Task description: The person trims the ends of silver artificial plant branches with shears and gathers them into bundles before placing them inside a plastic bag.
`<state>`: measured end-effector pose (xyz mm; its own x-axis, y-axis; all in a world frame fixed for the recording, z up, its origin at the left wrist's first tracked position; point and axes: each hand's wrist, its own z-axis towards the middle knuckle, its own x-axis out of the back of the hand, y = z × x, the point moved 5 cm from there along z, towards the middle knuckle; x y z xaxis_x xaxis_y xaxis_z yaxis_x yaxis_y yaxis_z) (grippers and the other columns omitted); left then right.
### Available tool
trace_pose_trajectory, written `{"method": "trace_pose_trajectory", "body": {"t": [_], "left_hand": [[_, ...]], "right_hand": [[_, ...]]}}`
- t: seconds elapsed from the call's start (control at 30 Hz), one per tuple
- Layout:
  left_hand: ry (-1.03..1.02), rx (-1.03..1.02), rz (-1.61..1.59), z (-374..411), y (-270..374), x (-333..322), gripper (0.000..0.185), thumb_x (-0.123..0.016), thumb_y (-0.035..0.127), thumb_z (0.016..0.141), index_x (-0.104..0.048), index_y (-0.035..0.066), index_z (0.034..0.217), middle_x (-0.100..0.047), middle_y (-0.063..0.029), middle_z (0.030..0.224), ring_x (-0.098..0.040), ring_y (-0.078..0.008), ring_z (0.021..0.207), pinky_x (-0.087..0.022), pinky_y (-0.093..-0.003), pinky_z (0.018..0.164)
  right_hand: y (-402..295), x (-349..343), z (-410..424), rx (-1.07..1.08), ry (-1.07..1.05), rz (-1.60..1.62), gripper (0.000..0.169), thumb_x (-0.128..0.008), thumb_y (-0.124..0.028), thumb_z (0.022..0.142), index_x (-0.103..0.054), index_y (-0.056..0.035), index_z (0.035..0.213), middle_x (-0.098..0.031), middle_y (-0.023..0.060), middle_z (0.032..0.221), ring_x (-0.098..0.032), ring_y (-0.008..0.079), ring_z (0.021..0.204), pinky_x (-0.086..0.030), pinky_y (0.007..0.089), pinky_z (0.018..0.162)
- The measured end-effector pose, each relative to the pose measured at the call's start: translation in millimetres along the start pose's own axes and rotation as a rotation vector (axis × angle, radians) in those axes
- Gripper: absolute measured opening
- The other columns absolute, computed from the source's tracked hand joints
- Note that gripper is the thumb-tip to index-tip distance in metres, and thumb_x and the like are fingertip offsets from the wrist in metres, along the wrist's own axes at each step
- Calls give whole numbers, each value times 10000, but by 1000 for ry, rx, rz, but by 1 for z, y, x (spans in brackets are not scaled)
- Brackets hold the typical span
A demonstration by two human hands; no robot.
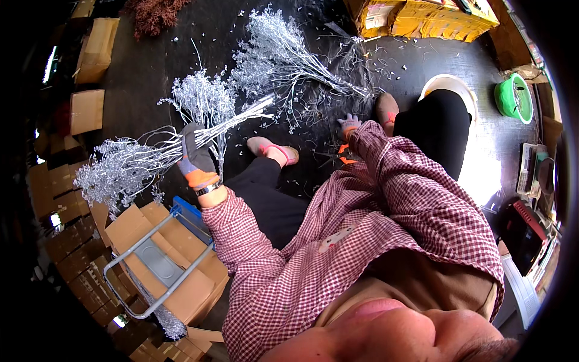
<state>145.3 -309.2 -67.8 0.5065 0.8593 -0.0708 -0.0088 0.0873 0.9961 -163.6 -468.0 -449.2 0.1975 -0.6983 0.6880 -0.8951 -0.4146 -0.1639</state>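
My left hand (196, 147), in a dark glove with an orange cuff, grips a bunch of silver-coloured dried flower stems (122, 167). The flower heads point left and the bare stem ends reach to the right. Just behind that hand is another silver bunch (201, 97); its lower stems pass partly behind the glove. My right hand (349, 126), also gloved, is low over the floor by my shoe, fingers apart and nothing visible in them. Orange-handled scissors (347, 154) lie below it, partly hidden by my sleeve. A larger heap of silver stems (276, 54) rests on the floor ahead.
Stem scraps (312, 108) litter the dark floor (144, 81). Reddish-brown dried plants (156, 16) and a yellow-taped box (425, 20) stand at the far side. To the right are a white tub (445, 81) and a green bucket (509, 99). A metal frame (158, 296) leans over a cardboard box (199, 289) at left.
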Motion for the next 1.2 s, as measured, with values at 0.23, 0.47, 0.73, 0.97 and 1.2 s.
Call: {"method": "trace_pose_trajectory", "body": {"t": [0.23, 0.47, 0.73, 0.97, 1.2], "left_hand": [[-103, -76, 215, 13, -7, 0, 234, -548, 101, 856, -584, -37, 1042, -607, -132, 974, -609, -189, 854, -516, -281, 709], [4, 78, -1, 17, -25, 10, 312, -519, -26, 812, -573, 5, 1118, -613, -129, 1076, -599, -235, 991, -485, -327, 891], [-368, 242, -414, -27, -24, -57, 576, -279, 368, 926, -453, -86, 1235, -510, -212, 1243, -466, -289, 1192, -350, -385, 1031], [-364, -720, 508, -38, 36, -54, 248, -514, 65, 858, -589, -27, 1075, -612, -140, 1076, -599, -233, 972, -492, -344, 846], [-240, -102, -946, -8, 29, 21, 407, -545, 119, 831, -475, -110, 1160, -589, -190, 1020, -572, -230, 898, -500, -313, 766]], "right_hand": [[22, -18, 23, -262, 67, 363, 471, -519, -416, 815, -502, -252, 1256, -379, 90, 1348, -362, 333, 1218, -321, 496, 990], [-72, 123, -5, 627, 179, 707, 308, -633, -223, 746, -606, -42, 994, -608, 107, 889, -582, 234, 852, -469, 349, 776], [-156, 343, -230, 1452, -15, 973, 391, -486, -200, 917, -443, -35, 1269, -520, 95, 1213, -519, 160, 1065, -436, 285, 882], [-105, 371, -233, 1322, -403, 1425, 525, -454, -307, 943, -249, -136, 1395, -591, 132, 1109, -586, 160, 875, -494, 284, 744], [14, 385, -152, 1102, 174, 1481, 373, -417, -234, 949, -447, -67, 1280, -567, 113, 1147, -580, 226, 1006, -464, 383, 872]]}}
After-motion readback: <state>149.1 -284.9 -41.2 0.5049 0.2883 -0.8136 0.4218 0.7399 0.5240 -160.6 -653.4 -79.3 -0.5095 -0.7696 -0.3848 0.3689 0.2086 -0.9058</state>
